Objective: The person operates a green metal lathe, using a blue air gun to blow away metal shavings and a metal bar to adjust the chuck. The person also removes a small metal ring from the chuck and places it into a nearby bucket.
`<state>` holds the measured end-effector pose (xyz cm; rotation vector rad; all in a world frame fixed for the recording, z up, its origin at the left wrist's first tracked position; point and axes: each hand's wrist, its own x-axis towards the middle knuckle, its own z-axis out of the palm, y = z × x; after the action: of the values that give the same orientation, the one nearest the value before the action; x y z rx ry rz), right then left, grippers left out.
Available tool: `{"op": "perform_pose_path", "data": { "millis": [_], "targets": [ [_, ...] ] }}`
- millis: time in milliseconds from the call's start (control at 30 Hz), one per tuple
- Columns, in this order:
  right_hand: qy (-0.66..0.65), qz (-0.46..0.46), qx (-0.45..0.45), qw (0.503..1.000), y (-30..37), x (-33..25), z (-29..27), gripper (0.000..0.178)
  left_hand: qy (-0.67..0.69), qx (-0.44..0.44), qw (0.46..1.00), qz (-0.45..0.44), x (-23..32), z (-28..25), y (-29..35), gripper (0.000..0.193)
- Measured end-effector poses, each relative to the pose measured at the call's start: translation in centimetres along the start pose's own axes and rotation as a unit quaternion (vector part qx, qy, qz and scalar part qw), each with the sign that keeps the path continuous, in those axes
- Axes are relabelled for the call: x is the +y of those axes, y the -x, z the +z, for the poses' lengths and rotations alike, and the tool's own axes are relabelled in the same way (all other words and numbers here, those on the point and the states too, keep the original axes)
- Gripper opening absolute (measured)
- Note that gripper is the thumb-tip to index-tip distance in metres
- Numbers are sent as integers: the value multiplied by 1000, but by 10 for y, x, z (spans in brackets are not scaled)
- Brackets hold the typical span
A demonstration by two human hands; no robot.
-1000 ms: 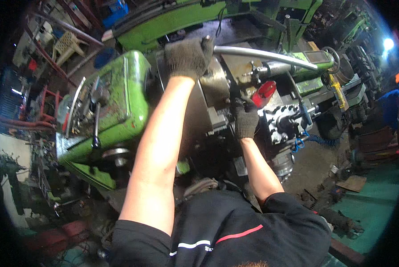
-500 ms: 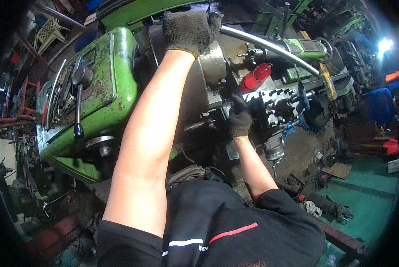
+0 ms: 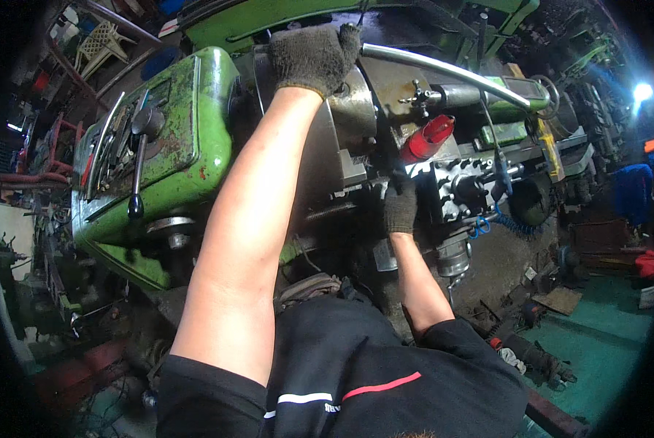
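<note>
My left hand (image 3: 309,60), in a dark knit glove, is closed on one end of a long, slightly curved metal tube (image 3: 447,67). It is above the round metal chuck (image 3: 356,106) of a green lathe (image 3: 214,109). The tube slants rightward over the machine bed. My right hand (image 3: 400,208), gloved alike, is lower down, just left of the square tool post (image 3: 466,191). Its fingers point away from me and are lost in shadow, so their grip cannot be made out. Just beyond it a red container (image 3: 428,139) leans on its side.
Loose tools (image 3: 108,150) lie on top of the green headstock, beside a lever with a black knob (image 3: 135,206). The tailstock (image 3: 513,93) with its handwheel stands at the far right. A blue coiled hose (image 3: 480,228) hangs by the tool post. Metal parts litter the floor at right.
The tube's far end has swung away from me, with my left hand still on it. My right hand has drawn slightly nearer to me. The whole view has shifted a little.
</note>
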<state>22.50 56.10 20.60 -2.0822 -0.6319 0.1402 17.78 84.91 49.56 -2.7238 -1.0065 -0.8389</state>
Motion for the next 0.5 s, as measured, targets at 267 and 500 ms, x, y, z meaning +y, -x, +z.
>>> {"op": "perform_pose_path", "data": {
  "millis": [267, 500],
  "targets": [
    [-54, 75, -79, 993, -1, 20, 14, 41, -23, 61, 998, 15, -7, 17, 1, 54],
    [288, -229, -26, 929, 11, 79, 30, 44, -2, 48, 998, 34, -6, 9, 2, 61]
  ]
}}
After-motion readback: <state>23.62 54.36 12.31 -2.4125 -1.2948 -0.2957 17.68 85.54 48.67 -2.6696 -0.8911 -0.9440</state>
